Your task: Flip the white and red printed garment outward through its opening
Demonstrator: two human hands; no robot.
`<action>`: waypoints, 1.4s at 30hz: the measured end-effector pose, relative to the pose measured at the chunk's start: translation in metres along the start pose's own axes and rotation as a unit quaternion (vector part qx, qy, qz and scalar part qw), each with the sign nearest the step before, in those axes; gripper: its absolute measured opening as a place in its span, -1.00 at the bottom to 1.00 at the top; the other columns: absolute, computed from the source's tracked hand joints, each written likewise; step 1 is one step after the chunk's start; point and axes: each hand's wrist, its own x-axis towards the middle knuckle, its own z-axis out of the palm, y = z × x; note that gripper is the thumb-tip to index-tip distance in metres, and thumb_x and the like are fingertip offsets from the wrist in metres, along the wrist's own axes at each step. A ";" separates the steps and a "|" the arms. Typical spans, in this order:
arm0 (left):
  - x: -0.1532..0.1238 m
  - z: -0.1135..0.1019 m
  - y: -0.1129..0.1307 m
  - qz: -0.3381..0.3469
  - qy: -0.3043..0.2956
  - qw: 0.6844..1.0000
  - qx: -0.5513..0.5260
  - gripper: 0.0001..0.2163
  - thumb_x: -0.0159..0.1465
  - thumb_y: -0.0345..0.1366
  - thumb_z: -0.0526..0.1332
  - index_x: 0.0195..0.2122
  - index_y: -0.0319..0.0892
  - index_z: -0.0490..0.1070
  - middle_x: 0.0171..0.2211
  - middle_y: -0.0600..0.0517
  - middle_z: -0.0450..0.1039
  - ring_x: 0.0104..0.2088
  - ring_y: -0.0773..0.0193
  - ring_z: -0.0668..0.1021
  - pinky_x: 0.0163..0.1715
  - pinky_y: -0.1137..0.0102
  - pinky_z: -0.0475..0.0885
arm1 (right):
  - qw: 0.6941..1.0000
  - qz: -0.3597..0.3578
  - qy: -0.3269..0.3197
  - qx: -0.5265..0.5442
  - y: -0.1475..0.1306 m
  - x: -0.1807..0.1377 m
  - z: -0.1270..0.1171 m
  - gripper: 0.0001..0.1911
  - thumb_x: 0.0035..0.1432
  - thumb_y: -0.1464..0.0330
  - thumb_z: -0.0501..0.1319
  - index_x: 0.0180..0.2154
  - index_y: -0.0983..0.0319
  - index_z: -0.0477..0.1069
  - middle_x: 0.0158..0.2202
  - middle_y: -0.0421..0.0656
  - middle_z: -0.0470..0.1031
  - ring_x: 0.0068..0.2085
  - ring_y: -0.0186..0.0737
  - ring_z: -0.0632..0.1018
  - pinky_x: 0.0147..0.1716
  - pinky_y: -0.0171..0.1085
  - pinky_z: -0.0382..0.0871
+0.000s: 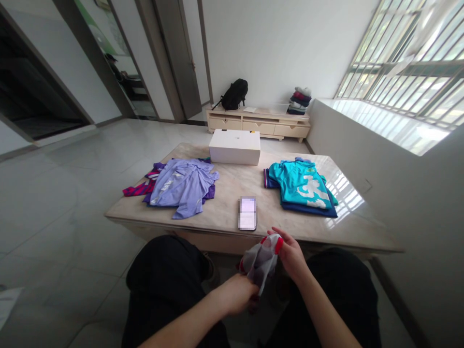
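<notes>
Down between the knees, both hands are closed on one small garment (261, 261), a thin grey, half-sheer piece with red edging that looks soft and limp. The left hand (235, 294) is clenched round its lower end; the right hand (290, 253) pinches the upper red-trimmed edge, fingers curled over it. It hangs bunched between them, just in front of the bench (224, 224) edge and not resting on it. By my reading the piece is being gathered or straightened in the air, and getting it flat would call for a pull along the red hem so the slack cloth opens.

On the pale, glossy, marble-patterned bench, nearest the hands, lies a phone (247, 213), flat and dark-rimmed. To the left sits a loose heap of lilac shirts (183, 186), crumpled, with a red-and-purple striped piece (139, 187) poking out beneath. To the right is a squared stack topped by a teal shirt (300, 182) with a white print. A white box (235, 146) stands at the far edge.
</notes>
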 end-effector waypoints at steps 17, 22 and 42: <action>-0.016 -0.066 -0.062 -0.127 0.355 0.925 -0.057 -0.77 0.33 -0.41 0.14 -0.46 -0.16 0.48 0.01 -0.16 0.57 0.03 0.02 0.58 0.10 0.16 0.43 | 0.933 -0.124 0.042 -0.335 -0.007 0.020 -0.026 -0.79 -0.07 0.24 0.31 -0.35 0.17 0.61 -0.29 -0.11 0.63 -0.22 -0.02 0.60 -0.15 -0.16 0.46; -0.017 -0.063 -0.058 -0.089 0.393 0.910 -0.098 -0.87 0.32 -0.39 0.19 -0.37 -0.13 0.50 -0.07 -0.06 0.63 -0.02 0.08 0.63 0.05 0.25 0.47 | 0.936 -0.122 0.007 -0.330 -0.007 0.017 -0.023 -0.89 -0.03 0.32 0.21 -0.42 0.17 0.50 -0.39 -0.16 0.62 -0.28 -0.05 0.61 -0.22 -0.20 0.45; -0.024 -0.074 -0.052 -0.109 0.499 0.841 -0.178 -0.82 0.36 -0.27 0.16 -0.20 -0.09 0.58 -0.21 -0.02 0.69 -0.16 0.08 0.67 -0.13 0.34 0.46 | 0.932 0.043 -0.275 -0.232 -0.037 -0.016 -0.014 -0.46 0.07 0.10 0.26 0.02 0.25 0.58 -0.50 -0.21 0.45 -0.54 -0.30 0.36 -0.52 -0.34 0.21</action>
